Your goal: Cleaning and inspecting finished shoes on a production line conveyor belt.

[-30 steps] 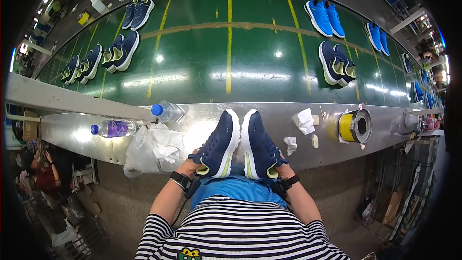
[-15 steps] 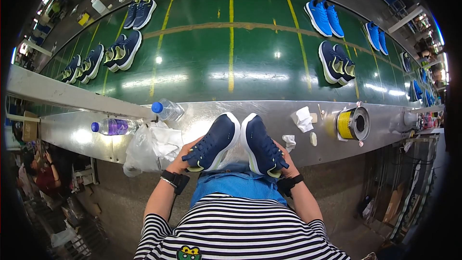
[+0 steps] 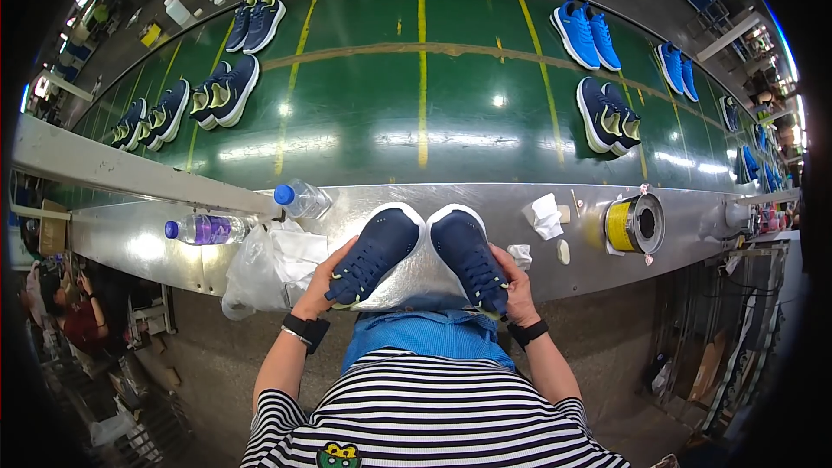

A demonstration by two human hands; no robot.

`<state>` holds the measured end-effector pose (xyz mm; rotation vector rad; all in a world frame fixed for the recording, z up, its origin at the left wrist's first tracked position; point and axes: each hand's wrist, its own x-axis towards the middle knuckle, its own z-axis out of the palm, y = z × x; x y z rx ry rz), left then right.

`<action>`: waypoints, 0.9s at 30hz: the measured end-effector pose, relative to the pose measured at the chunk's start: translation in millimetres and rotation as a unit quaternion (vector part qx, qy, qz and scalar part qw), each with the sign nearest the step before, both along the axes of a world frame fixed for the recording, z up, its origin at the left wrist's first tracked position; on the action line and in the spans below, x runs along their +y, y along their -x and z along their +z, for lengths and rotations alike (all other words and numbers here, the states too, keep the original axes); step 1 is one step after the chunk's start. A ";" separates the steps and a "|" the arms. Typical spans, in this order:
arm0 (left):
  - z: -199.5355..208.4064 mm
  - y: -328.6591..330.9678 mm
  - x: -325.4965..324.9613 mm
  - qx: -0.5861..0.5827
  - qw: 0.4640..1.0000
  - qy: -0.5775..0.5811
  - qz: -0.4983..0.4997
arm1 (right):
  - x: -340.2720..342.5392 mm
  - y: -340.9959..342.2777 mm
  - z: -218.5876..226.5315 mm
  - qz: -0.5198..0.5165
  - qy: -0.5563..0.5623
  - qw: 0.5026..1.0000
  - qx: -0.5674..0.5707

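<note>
I count two navy shoes in hand, toes pointing away from me and resting on the metal ledge point(image 3: 156, 238) at the near edge of the green conveyor belt point(image 3: 416, 113). My left hand point(image 3: 322, 282) is closed around the heel of the left navy shoe point(image 3: 374, 253); my right hand point(image 3: 517, 284) is closed around the heel of the right navy shoe point(image 3: 468, 258). The two toes sit just beside each other. On the ledge I count two plastic bottles: a purple one point(image 3: 201, 229) and a clear one point(image 3: 302, 199), plus one clear plastic bag point(image 3: 264, 264) and one yellow tape roll point(image 3: 633, 225). On the belt I count seven pairs in clear view: four dark pairs at left, and two bright blue and one dark at right.
</note>
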<state>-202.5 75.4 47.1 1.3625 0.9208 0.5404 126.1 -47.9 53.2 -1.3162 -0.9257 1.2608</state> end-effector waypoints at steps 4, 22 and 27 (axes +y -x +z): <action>9.4 -7.7 -3.6 0.031 0.999 -0.030 0.012 | 0.6 3.2 -8.2 -0.020 -0.049 0.993 -0.107; 79.0 -72.4 54.7 0.141 0.982 -0.121 -0.011 | -0.1 28.6 -10.5 -0.056 0.056 0.986 0.148; 63.7 -156.9 59.3 0.202 0.956 -0.164 -0.137 | -11.0 31.3 5.8 -0.024 0.021 0.994 0.108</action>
